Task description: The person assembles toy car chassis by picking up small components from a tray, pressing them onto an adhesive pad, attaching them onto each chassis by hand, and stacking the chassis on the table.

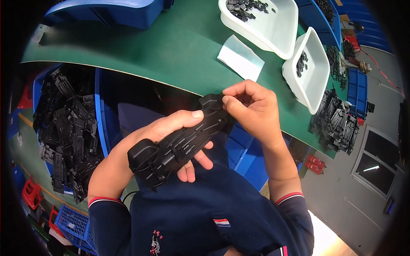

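The ridged part (184, 144) looks like matt plastic.

I had a white sheet (241, 59) on the green table (171, 47), blue bin (102, 15) far left. Red stool (31, 193), blue mesh crate (71, 220) sat near left; red cylinders (315, 164), white-framed dark panel (376, 157) right.

small-parts assembly workshop | green workbench (179, 51) | parts trays (277, 23) | likely fire extinguishers (316, 161)
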The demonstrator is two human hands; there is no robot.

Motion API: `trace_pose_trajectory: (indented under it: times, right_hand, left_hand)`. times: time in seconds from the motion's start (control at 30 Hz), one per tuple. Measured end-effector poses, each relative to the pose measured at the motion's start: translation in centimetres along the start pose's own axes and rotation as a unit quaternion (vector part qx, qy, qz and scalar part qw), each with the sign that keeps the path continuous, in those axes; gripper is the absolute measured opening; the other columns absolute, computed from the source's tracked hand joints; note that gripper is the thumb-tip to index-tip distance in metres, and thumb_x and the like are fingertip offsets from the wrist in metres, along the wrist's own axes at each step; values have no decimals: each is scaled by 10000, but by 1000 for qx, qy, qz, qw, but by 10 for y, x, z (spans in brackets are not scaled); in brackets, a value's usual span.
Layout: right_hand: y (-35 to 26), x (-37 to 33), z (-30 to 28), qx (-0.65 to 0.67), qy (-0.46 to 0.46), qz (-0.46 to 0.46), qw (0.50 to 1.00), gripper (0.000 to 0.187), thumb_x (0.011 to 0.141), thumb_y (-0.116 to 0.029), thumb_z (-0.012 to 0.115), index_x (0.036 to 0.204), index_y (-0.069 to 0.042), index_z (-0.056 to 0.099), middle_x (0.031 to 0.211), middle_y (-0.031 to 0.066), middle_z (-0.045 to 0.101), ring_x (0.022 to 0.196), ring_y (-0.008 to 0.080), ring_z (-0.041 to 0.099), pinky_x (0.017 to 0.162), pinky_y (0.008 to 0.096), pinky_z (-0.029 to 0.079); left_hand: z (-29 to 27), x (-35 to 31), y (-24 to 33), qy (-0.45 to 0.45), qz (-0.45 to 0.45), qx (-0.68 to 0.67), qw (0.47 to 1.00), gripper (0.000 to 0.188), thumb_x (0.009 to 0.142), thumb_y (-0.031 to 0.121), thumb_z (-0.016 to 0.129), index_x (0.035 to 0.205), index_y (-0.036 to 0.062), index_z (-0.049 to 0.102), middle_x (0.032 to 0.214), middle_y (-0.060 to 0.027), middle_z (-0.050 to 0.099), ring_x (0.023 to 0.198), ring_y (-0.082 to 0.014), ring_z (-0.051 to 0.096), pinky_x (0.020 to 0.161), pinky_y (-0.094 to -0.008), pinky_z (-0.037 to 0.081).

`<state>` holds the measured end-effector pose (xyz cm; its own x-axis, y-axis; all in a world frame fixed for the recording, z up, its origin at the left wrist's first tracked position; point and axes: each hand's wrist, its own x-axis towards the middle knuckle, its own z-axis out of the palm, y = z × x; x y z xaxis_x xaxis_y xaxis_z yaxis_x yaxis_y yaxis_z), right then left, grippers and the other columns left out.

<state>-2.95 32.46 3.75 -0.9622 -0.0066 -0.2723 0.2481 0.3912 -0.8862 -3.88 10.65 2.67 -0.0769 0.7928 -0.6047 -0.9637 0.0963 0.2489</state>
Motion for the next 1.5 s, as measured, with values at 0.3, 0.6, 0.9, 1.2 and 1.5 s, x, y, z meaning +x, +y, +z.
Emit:
trace_pose_trajectory:
  times: [0.3,0.6,0.9,1.2,1.5]
  right_hand:
    - [-2,-2,2,-68,-2,-23,997,83,785,-14,659,844,42,642,736,30,649,655,58,592,592,198,486]
    - [2,1,2,-48,-32,-7,998,107,795,-16,674,888,36,661,742,29,651,656,60,587,591,198,480]
    - [-7,-6,-34,126,40,-7,991,128,803,10,674,927,37,668,739,50,640,659,79,594,598,207,488]
    - [37,25,-177,-244,288,22,926,174,768,-118,689,880,16,695,728,70,660,637,118,598,620,247,484]
    - [66,71,-178,-313,228,9,922,264,696,-192,736,924,-61,707,765,122,681,697,219,656,694,325,513]
  left_hand:
    - [0,6,-4,12,-38,34,999,695,881,545,422,1104,-107,510,903,-315,627,532,-323,640,479,-360,549]
    - [-2,7,-4,-7,-38,17,999,635,894,481,444,1113,-111,509,902,-326,621,510,-313,635,428,-320,535]
    - [0,-10,6,-43,21,-10,999,668,894,530,403,1091,-91,550,901,-293,644,557,-296,655,484,-339,554]
    - [-33,22,-13,-226,23,-240,944,971,861,728,210,1340,-110,320,1086,-386,539,649,-467,640,429,-450,555]
    - [-50,48,-16,-260,20,-274,926,1132,802,803,135,1289,-202,324,959,-346,577,716,-453,645,532,-487,570]
